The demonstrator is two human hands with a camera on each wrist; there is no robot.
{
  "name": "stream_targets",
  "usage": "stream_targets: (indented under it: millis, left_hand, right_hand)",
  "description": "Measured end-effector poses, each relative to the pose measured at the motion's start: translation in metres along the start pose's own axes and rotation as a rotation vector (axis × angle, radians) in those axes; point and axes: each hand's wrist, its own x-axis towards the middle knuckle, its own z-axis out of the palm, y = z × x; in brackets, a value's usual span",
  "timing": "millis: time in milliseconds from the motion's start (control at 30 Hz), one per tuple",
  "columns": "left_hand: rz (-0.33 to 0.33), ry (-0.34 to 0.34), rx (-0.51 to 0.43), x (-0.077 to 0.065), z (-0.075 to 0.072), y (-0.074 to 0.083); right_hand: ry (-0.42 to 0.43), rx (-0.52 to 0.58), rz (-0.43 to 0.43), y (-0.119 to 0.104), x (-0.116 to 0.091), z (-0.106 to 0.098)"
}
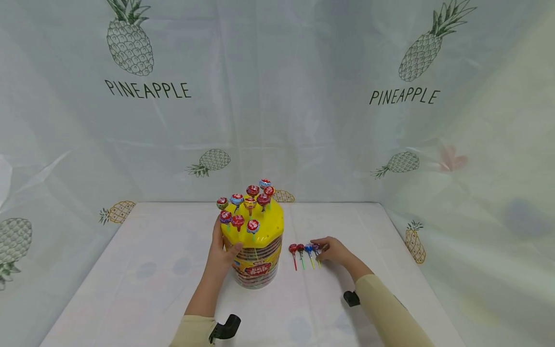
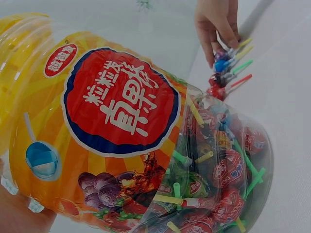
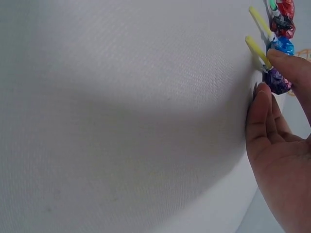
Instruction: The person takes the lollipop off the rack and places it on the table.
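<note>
A clear, ridged lollipop jar (image 1: 258,265) stands upright on the table, with wrapped lollipops inside and several more standing in its yellow lid (image 1: 274,224). My left hand (image 1: 220,254) grips it at the left, just under the lid, the thumb in front and the other fingers hidden behind. On the table to its right lies a row of lollipops: a red one (image 1: 292,248), a dark red one (image 1: 301,248), a blue one (image 1: 309,248) and a purple one (image 3: 278,81). At the row's right end my right hand (image 1: 333,250) pinches the purple lollipop's head between thumb and fingers.
The white table (image 1: 143,289) ends at the back against a hanging cloth (image 1: 277,96) printed with pineapples. Similar cloth hangs at both sides. Black wrist mounts (image 1: 226,327) sit at both sleeve cuffs.
</note>
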Motion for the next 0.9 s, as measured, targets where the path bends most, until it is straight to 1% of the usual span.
stream_targets:
  millis: [167, 233, 333, 467, 567, 733, 900]
  left_hand:
    - [0.005, 0.0, -0.013, -0.002, 0.0, -0.002]
    - [0.001, -0.002, -0.009, -0.003, 0.0, -0.002]
    - [0.003, -0.005, -0.007, -0.005, 0.0, -0.002]
    - [0.003, -0.002, 0.005, -0.004, 0.001, 0.0]
    - [0.001, -0.001, 0.017, -0.002, 0.002, 0.001]
    - [-0.013, 0.002, 0.007, -0.002, 0.002, 0.003]
    - [-0.033, 0.009, 0.005, -0.001, 0.002, 0.004]
  right_hand:
    - [0.008, -0.021, -0.022, -0.003, -0.003, -0.003]
    - [0.031, -0.022, -0.046, -0.006, -0.006, -0.007]
    - [0.059, 0.025, -0.109, -0.019, -0.013, -0.016]
    - [0.078, 0.103, -0.204, -0.05, -0.021, -0.031]
    - [0.092, 0.158, -0.271, -0.075, -0.028, -0.037]
    - [0.075, 0.274, -0.418, -0.113, -0.04, -0.041]
    - [0.042, 0.373, -0.512, -0.147, -0.05, -0.041]
